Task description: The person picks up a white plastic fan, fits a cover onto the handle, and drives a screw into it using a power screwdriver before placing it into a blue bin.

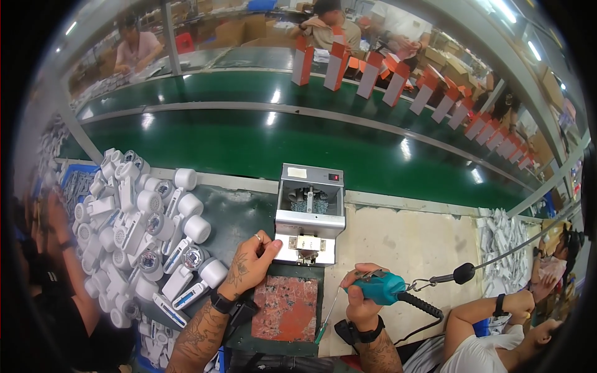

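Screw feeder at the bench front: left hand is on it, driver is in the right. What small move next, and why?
Probably bring the driver tip to the screw feeder outlet. The left hand rests its fingers at the feeder's front edge, empty, while the right hand holds the teal electric screwdriver with its bit angled down over the reddish mat, away from the feeder.

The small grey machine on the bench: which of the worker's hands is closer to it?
Left. The left hand touches the grey machine at its front corner; the right hand sits lower right, apart from it, holding a teal electric screwdriver.
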A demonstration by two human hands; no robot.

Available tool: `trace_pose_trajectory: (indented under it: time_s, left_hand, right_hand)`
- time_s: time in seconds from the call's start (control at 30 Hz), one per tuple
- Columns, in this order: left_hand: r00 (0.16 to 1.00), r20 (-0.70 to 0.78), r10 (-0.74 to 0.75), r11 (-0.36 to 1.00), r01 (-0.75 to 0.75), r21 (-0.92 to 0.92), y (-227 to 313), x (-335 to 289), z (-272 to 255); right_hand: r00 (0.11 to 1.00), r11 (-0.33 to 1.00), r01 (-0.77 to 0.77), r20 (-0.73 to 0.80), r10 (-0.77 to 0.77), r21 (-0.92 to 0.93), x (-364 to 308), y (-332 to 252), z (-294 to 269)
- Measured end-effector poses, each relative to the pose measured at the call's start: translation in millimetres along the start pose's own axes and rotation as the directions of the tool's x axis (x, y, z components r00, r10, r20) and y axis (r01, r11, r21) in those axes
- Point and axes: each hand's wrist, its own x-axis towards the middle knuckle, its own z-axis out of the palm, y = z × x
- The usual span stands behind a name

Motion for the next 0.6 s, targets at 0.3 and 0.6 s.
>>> trace_pose_trajectory:
  time_s: [0.3,0.6]
  left_hand:
    - [1.0,-0.001,0.004,1.0,-0.004,-0.012,-3.0,0.2,0.3]
    - [0.998,0.053,-0.038,0.999,0.037,0.021,-2.7,0.0,-3.9]
  right_hand:
    - [1.0,1.0,-0.007,0.002,0.007,0.003,-1.2,0.7,0.2]
    - [1.0,1.0,-0.014,0.0,0.014,0.0,-1.2,0.1,0.4]
